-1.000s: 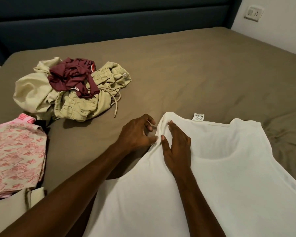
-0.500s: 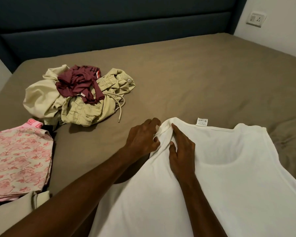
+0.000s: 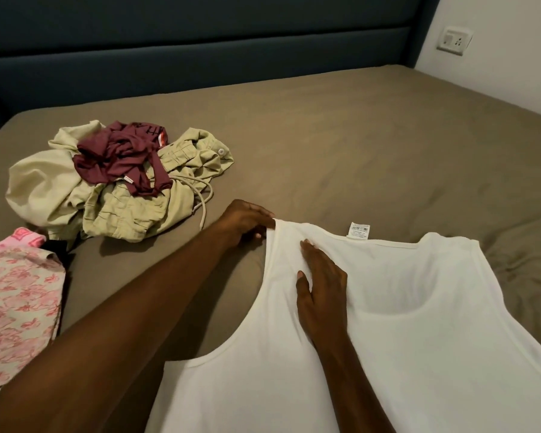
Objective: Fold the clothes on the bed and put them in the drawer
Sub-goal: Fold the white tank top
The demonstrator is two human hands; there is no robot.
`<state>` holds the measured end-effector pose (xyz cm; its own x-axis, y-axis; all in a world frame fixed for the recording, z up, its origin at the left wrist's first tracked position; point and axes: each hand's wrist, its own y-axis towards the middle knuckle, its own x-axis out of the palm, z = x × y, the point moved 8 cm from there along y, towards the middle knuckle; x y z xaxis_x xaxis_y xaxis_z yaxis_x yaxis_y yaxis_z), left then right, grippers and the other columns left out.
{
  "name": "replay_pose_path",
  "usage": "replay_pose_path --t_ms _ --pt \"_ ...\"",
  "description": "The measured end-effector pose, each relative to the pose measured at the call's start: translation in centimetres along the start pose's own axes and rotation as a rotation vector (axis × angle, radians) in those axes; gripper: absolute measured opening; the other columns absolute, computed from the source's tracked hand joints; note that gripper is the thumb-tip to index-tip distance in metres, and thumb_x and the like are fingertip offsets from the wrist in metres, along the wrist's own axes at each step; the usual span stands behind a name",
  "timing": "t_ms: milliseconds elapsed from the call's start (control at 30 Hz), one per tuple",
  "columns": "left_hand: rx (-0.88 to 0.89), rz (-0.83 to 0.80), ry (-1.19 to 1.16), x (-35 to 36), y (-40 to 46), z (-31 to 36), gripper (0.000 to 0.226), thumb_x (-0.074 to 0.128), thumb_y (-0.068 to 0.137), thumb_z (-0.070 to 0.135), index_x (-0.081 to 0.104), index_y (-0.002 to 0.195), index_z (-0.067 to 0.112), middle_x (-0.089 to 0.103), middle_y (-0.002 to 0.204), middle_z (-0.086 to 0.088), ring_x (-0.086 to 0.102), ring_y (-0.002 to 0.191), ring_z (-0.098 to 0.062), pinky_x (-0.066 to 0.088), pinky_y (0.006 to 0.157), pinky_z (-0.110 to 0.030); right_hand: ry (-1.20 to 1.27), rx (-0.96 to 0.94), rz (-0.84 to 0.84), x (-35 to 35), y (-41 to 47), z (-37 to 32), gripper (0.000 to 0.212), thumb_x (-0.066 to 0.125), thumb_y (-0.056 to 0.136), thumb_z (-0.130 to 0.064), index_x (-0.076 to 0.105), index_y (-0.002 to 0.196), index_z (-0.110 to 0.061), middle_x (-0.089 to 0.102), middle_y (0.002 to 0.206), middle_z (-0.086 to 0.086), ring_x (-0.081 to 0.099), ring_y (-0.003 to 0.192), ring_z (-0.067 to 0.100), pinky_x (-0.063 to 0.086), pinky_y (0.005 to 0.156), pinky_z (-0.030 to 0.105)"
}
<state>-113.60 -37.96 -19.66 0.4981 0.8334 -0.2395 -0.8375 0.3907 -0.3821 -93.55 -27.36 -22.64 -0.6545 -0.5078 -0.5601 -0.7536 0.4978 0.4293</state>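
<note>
- A white vest [image 3: 419, 354] lies spread flat at the near right part of the bed [image 3: 341, 135], its label at the neckline pointing toward the headboard [image 3: 200, 57].
- The left hand [image 3: 247, 221] pinches the tip of the vest's left strap, fingers curled round the cloth.
- The right hand [image 3: 320, 287] presses flat on that strap, fingers straight and close together.
- Toward the far left corner sits a crumpled heap: khaki shorts [image 3: 132, 210] with a maroon top [image 3: 122, 157] on them.
- A pink floral cloth [image 3: 16, 292] lies at the left edge.
</note>
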Motion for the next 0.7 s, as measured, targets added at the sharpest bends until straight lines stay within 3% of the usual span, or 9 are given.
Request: replay_pose_path --t_ms 67,167,267,367,467,567,633,700 --pt "-0.204 -0.118 -0.039 0.1 0.9 -0.4 0.012 0.076 0.083 -0.005 0.079 0.092 0.003 0.076 0.084 -0.015 0.071 0.062 -0.021 0.057 0.048 -0.023 -0.087 -0.05 -0.054 0.3 0.1 -0.6 0.051 0.04 0.103 -0.043 0.048 0.152 -0.033 0.04 0.162 -0.008 0.037 0.149 0.012 0.028 0.12 0.04" --pt "-0.36 -0.262 -0.126 0.1 1.9 -1.0 0.022 0.063 0.092 -0.009 0.081 0.086 0.002 0.076 0.093 -0.016 0.076 0.071 -0.027 0.062 0.056 -0.027 -0.236 -0.052 -0.152 0.8 0.1 -0.8 0.054 0.038 0.101 -0.062 0.044 0.152 -0.047 0.028 0.169 -0.006 0.028 0.153 0.016 0.023 0.12 0.044" --pt "-0.385 -0.373 -0.149 0.4 1.9 -1.3 0.034 0.054 0.097 -0.01 0.082 0.081 0.001 0.078 0.094 -0.015 0.077 0.075 -0.026 0.063 0.064 -0.026 -0.312 -0.071 -0.215 1.2 -0.1 -1.1 0.058 0.035 0.098 -0.074 0.039 0.152 -0.054 0.016 0.172 -0.006 0.016 0.157 0.015 0.015 0.123 0.045" --pt "-0.345 -0.375 -0.145 0.5 1.9 -1.3 0.031 0.053 0.095 -0.014 0.081 0.091 0.0 0.077 0.097 -0.014 0.077 0.079 -0.021 0.063 0.069 -0.024 -0.34 -0.078 -0.234 1.4 0.0 -1.1 0.062 0.033 0.096 -0.079 0.036 0.153 -0.056 0.01 0.173 -0.006 0.01 0.158 0.015 0.011 0.123 0.046" --pt "-0.23 -0.241 -0.293 -0.1 1.1 -1.0 0.024 0.055 0.094 -0.009 0.072 0.11 -0.003 0.075 0.101 -0.019 0.076 0.08 -0.023 0.063 0.067 -0.026 -0.395 -0.08 -0.239 1.4 0.2 -1.2 0.064 0.031 0.095 -0.081 0.033 0.154 -0.057 0.008 0.174 -0.005 0.012 0.158 0.018 0.014 0.122 0.047" --pt "0.022 0.083 -0.394 -1.4 -1.7 -1.7 0.022 0.074 0.089 0.013 0.071 0.108 0.001 0.076 0.102 -0.02 0.077 0.08 -0.026 0.063 0.063 -0.029 -0.447 -0.067 -0.266 1.4 -0.1 -1.6 0.067 0.022 0.093 -0.084 0.026 0.155 -0.058 0.003 0.174 -0.005 0.01 0.158 0.019 0.013 0.122 0.048" --pt "0.191 0.298 -0.197 -2.0 -3.7 -2.9 0.039 0.092 0.071 0.041 0.074 0.096 0.017 0.078 0.089 -0.003 0.076 0.076 -0.018 0.062 0.062 -0.03 -0.476 -0.076 -0.27 1.7 -0.2 -2.0 0.067 0.02 0.093 -0.084 0.023 0.156 -0.059 0.006 0.174 -0.002 0.011 0.158 0.02 0.015 0.122 0.048" --pt "0.288 0.375 0.085 -1.4 -4.9 -3.3 0.046 0.09 0.059 0.063 0.074 0.08 0.025 0.074 0.074 0.008 0.071 0.07 -0.011 0.058 0.063 -0.026 -0.496 -0.085 -0.264 1.7 -0.2 -2.4 0.067 0.023 0.093 -0.084 0.023 0.155 -0.059 0.012 0.173 0.002 0.014 0.157 0.023 0.017 0.121 0.049"
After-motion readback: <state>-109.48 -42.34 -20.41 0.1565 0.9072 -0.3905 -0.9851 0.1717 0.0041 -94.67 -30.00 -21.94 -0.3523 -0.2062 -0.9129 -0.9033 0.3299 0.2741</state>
